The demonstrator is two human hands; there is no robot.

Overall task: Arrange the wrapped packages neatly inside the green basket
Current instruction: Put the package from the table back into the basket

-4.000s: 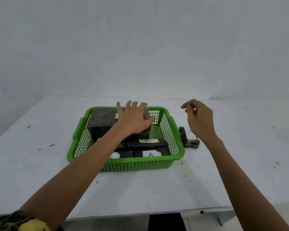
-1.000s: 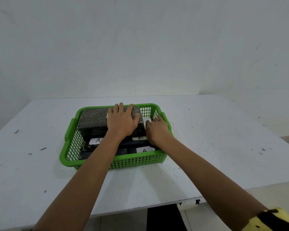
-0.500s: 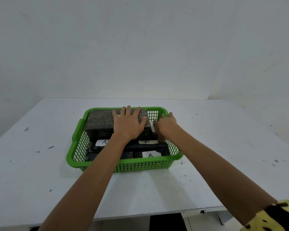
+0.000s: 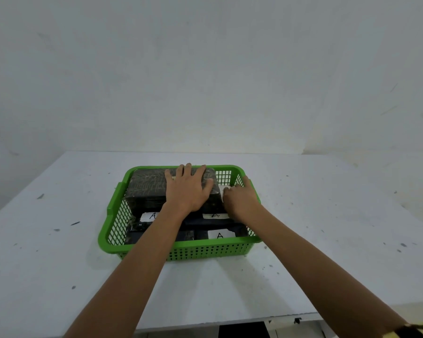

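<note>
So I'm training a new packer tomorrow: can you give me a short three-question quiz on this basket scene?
1. True or false: the left hand lies flat on the large dark wrapped package at the back of the green perforated plastic basket.
2. Which letter is on the white paper labels in the basket?
3. Where is the right hand? A) flat on the white table B) inside the basket, by its right wall C) raised in the air

Key: 1 true; 2 A; 3 B
</note>
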